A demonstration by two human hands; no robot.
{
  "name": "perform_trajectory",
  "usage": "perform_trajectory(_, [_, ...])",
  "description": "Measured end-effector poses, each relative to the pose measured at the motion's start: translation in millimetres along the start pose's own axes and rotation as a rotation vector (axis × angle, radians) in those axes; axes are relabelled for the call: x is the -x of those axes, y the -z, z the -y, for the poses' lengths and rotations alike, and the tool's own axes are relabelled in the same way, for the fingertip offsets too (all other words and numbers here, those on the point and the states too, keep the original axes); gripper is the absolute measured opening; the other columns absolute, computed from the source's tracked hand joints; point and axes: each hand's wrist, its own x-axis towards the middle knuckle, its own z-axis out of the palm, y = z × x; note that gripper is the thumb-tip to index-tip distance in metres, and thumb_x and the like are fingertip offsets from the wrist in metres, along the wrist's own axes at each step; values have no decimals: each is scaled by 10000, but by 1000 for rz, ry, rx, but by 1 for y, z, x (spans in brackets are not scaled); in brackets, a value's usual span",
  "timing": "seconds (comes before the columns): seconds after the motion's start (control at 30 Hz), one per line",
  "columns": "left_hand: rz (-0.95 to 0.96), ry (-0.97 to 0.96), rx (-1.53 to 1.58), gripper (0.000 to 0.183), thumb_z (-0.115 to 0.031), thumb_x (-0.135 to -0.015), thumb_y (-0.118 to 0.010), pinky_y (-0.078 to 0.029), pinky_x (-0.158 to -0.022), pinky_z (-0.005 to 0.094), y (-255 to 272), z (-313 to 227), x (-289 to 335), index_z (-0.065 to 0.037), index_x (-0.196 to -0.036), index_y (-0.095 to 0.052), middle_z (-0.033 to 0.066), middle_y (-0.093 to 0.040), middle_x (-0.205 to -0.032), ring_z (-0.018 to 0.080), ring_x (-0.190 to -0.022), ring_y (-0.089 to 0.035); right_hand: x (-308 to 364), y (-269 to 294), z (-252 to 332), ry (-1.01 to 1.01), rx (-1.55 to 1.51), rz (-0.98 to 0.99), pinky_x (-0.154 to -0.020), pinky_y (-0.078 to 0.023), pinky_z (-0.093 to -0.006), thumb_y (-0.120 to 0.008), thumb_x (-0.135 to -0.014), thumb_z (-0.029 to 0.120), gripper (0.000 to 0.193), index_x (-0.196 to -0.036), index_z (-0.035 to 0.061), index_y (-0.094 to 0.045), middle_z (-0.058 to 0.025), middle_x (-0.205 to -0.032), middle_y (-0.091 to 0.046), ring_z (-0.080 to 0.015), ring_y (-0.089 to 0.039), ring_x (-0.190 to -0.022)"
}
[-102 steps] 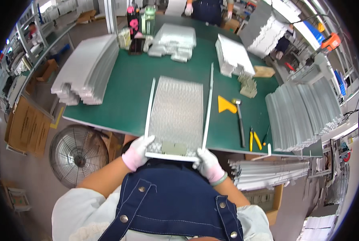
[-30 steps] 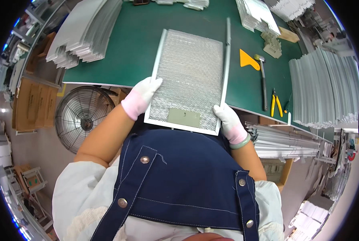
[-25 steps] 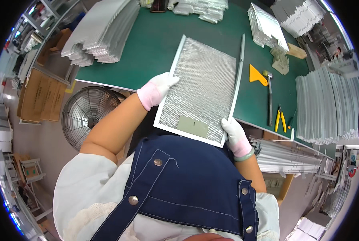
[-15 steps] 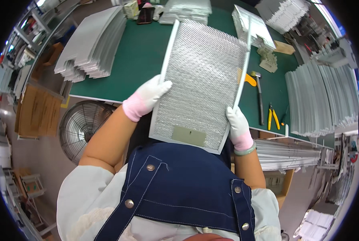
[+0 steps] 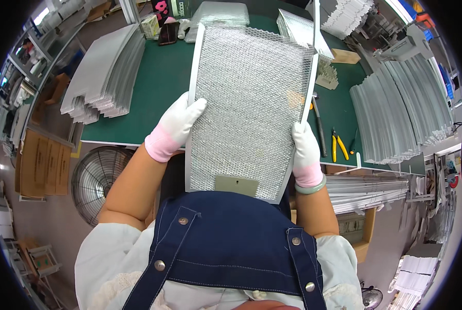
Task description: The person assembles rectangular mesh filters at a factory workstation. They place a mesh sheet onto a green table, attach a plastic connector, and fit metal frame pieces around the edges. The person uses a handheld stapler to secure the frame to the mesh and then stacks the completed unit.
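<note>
A metal mesh filter panel (image 5: 249, 103) is held in front of my apron, its near edge against my body. Pale metal frame strips run along its left, right and near sides, while the far edge shows bare mesh. A narrow frame strip (image 5: 316, 23) juts out past the far right corner. Near the bottom of the mesh is a grey-green rectangular plate (image 5: 236, 185) with a small slot. My left hand (image 5: 175, 126), in a white glove with pink cuff, is closed on the left edge, thumb on top. My right hand (image 5: 306, 150), gloved alike, grips the right edge lower down.
On the green table (image 5: 153, 82), mesh sheets (image 5: 104, 67) are stacked at left and framed panels (image 5: 401, 108) at right. A hammer (image 5: 320, 126) and yellow-handled cutters (image 5: 338, 145) lie right of the panel. A floor fan (image 5: 99, 181) stands at left.
The panel has turned slightly and sits more upright in view. Both hands keep their hold on its edges. The whole view has shifted, with the table items appearing further left.
</note>
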Motion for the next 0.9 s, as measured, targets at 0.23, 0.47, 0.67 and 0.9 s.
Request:
perform_trajectory(0.23, [20, -10, 200, 380, -239, -1054, -514, -437, -954, 287, 7, 16, 6, 51, -1299, -513, 36, -586, -1129, 101, -1021, -512, 11, -2, 25, 42, -48, 179, -1055, -395, -311, -479, -1058, 225, 449, -1402, -60, -440, -97, -1349, -551, -148, -520, -1200])
perform_trajectory(0.47, [-130, -46, -60, 369, -208, -1023, -549, -465, -913, 281, 6, -47, -11, 58, -1277, -525, 62, -614, -1115, 113, -996, -560, 9, 3, 33, -27, 134, 219, -1077, -387, -332, -508, -1038, 196, 523, -1462, -74, -367, -110, -1394, -523, -176, -512, -1230])
perform_trajectory(0.67, [37, -144, 24, 374, -161, -1028, -526, -465, -963, 296, 18, -54, -22, 41, -1340, -489, 65, -610, -1179, 119, -1063, -579, 8, 4, 47, 12, 91, 237, -1032, -413, -309, -548, -1008, 198, 534, -1439, -76, -392, -91, -1341, -563, -165, -554, -1148])
perform_trajectory(0.9, [134, -261, 444, 379, -168, -1027, -537, -475, -968, 300, 11, -67, -26, 36, -1344, -502, 67, -624, -1215, 120, -1067, -592, 8, 6, 50, -12, 137, 241, -1053, -396, -330, -523, -1006, 157, 510, -1439, -79, -393, -109, -1353, -554, -187, -536, -1185])
